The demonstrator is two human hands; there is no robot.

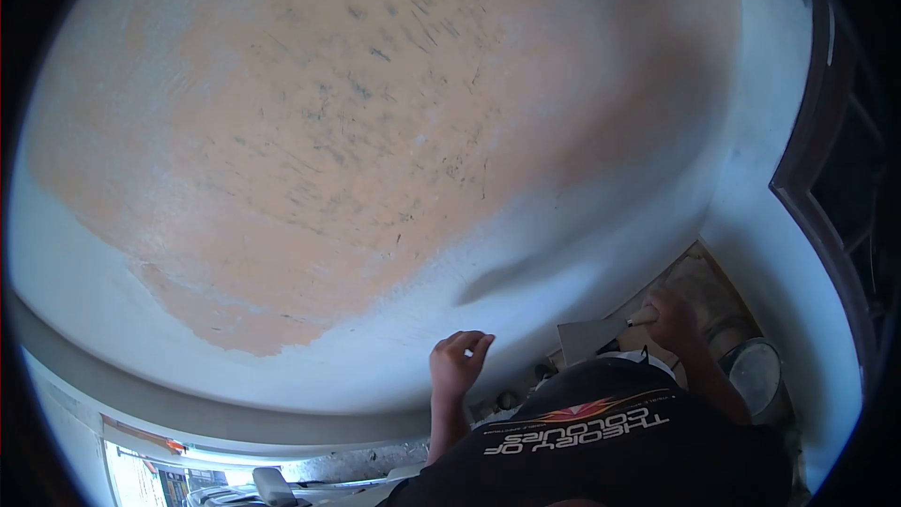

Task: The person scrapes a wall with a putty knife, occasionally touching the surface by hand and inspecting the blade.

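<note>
My right hand (671,317) is closed round the pale handle of a putty knife (593,336). Its broad, flat blade points left, in front of my dark shirt and apart from the wall. Raised beside the lower wall, my left hand (455,361) has its thumb and fingers curled together in a pinch. Whether anything small sits between those fingertips cannot be made out. Ahead of both hands stands a wall (375,178) with a large peach-coloured patch, dark scratch marks and whitish areas around it.
A round bucket (754,376) stands on the floor by my right arm. On the right, a dark-framed opening (802,164) borders the white side wall. Small objects (507,400) lie low near my waist, partly hidden. Bright daylight and clutter (244,493) show at the lower left.
</note>
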